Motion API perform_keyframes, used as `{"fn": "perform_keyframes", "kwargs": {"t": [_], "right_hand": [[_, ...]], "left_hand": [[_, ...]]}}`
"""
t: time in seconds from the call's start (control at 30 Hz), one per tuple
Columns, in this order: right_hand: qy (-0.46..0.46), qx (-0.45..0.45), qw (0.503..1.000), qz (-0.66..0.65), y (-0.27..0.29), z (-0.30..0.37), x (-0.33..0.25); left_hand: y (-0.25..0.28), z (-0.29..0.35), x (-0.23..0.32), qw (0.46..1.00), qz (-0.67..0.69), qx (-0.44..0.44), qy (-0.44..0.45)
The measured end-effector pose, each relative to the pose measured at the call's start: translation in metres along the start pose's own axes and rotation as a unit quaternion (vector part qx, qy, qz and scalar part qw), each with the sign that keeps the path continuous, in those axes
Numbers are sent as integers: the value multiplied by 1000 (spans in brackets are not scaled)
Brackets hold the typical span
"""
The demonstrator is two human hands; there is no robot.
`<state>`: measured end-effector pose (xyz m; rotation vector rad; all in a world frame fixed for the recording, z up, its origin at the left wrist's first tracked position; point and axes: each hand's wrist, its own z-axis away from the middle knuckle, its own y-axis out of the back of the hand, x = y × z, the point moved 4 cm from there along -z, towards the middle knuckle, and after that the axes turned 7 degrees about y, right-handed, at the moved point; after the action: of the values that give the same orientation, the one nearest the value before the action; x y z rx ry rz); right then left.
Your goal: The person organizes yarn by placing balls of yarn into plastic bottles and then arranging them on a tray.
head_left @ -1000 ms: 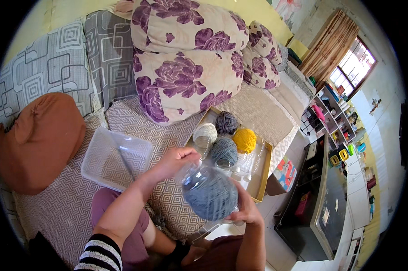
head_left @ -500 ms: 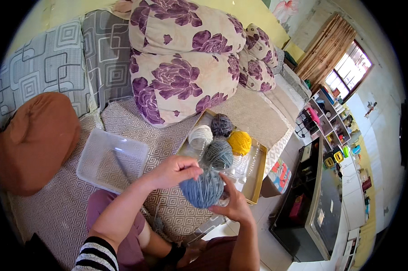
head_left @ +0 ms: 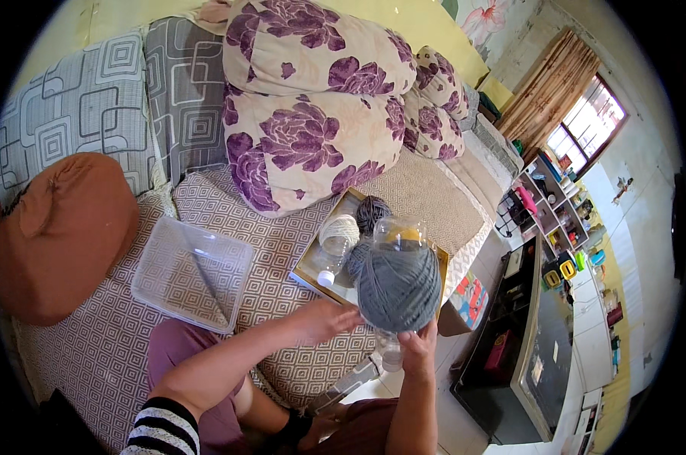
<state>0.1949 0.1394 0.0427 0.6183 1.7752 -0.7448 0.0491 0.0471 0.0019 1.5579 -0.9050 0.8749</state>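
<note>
A brown-and-white patterned cover point(head_left: 70, 371) spreads widest, with a purple-flowered bundle point(head_left: 305, 136) on its far side. At the left sits a rumpled brown cloth item point(head_left: 62, 243); well to its right is a shallow gold-edged box point(head_left: 442, 265), and between them a clear plastic tub point(head_left: 161, 299). The large grey yarn ball point(head_left: 400, 292), wound around a clear bottle point(head_left: 400, 227), is up over the box's near right part, the bottle's base pointing far. The right hand point(head_left: 419, 345) grips the ball's near side; the left hand point(head_left: 324, 320), apart from the right, ends at its left edge, whether touching I cannot tell. In the box lie a white yarn ball point(head_left: 339, 233) and a dark grey yarn ball point(head_left: 372, 212).
</note>
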Motion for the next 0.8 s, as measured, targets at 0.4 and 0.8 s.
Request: {"fn": "perform_keyframes", "kwargs": {"t": [0.4,0.8], "right_hand": [[-84,-256,916,297,-15,4,6],[-42,-104,994,-12,-5,3,2]], "left_hand": [[68,14,6,943,314,98,49],[28,2,-11,978,168,113,41]]}}
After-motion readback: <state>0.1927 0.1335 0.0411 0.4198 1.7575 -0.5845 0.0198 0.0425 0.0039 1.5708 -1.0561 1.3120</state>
